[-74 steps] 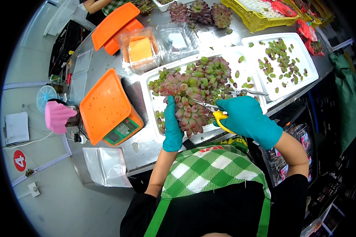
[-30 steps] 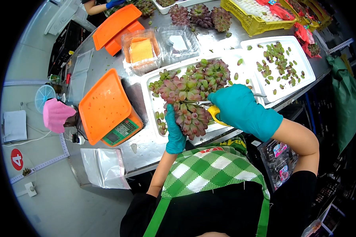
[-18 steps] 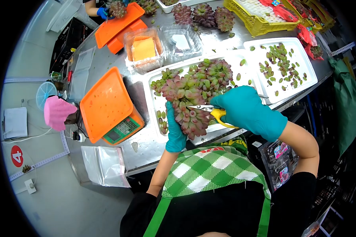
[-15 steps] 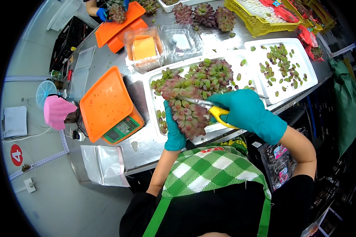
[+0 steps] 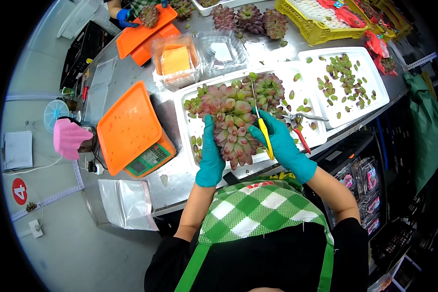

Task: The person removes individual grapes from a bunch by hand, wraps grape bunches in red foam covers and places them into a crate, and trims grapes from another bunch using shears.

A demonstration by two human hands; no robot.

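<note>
My left hand (image 5: pixel 210 153), in a teal glove, is closed around the lower left side of a large pink-green succulent cluster (image 5: pixel 233 129). My right hand (image 5: pixel 283 146), also gloved, grips yellow-handled scissors (image 5: pixel 264 134), their blades pointing away from me along the cluster's right side. Those fingers are also against the cluster's right edge. Beneath both hands lies a white tray (image 5: pixel 184 141) with another succulent (image 5: pixel 270 90) and loose leaves. Pruning shears with a red handle (image 5: pixel 301 140) lie at the tray's right part.
An orange scale (image 5: pixel 131 129) stands left, near a plastic bag (image 5: pixel 126 204). Clear plastic boxes (image 5: pixel 177 61) sit behind the tray. At right is a second white tray (image 5: pixel 382 92) of loose leaves. A yellow crate (image 5: pixel 311 34) and several succulents (image 5: pixel 249 19) are farther back; a co-worker's blue-gloved hand (image 5: pixel 126 18) is at top left.
My right hand has drawn back and turned, swinging the scissors from pointing left to pointing away from me. The cluster has turned slightly in my left hand, and the red-handled shears have come into view.
</note>
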